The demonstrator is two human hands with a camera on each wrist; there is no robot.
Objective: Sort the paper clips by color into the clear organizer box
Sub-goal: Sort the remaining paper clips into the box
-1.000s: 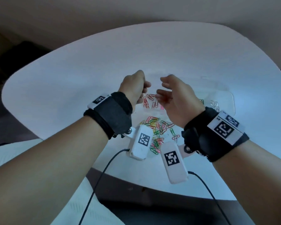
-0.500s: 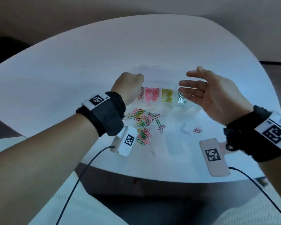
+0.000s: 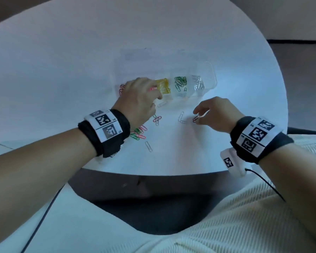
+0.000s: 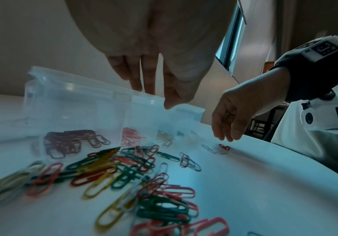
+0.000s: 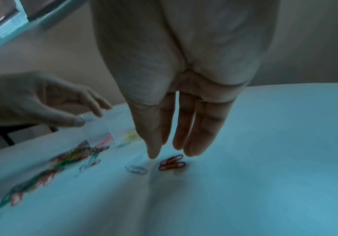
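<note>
The clear organizer box (image 3: 206,73) lies on the white table (image 3: 62,61), with dark red (image 4: 69,142), pink (image 4: 131,137), yellow (image 3: 163,85), green (image 3: 180,82) and silver (image 3: 199,84) clips in separate compartments. My left hand (image 3: 144,95) hovers over the box's left part, fingers (image 4: 150,76) straight and holding nothing that I can see. My right hand (image 3: 197,115) reaches down to two red clips (image 5: 172,162) on the table, thumb and fingers (image 5: 196,137) straight and just above them. A mixed pile of clips (image 3: 139,133) lies near my left wrist.
Two silver clips (image 3: 181,117) lie just left of the red ones, and a single silver clip (image 3: 148,146) lies nearer the table's front edge. A pink and silver pair (image 3: 157,120) sits between the pile and the box. Cables hang from both wrist cameras.
My right hand came down from a raised, palm-open pose to the red clips on the table. My left hand shifted right over the box, its curled fingers now straight.
</note>
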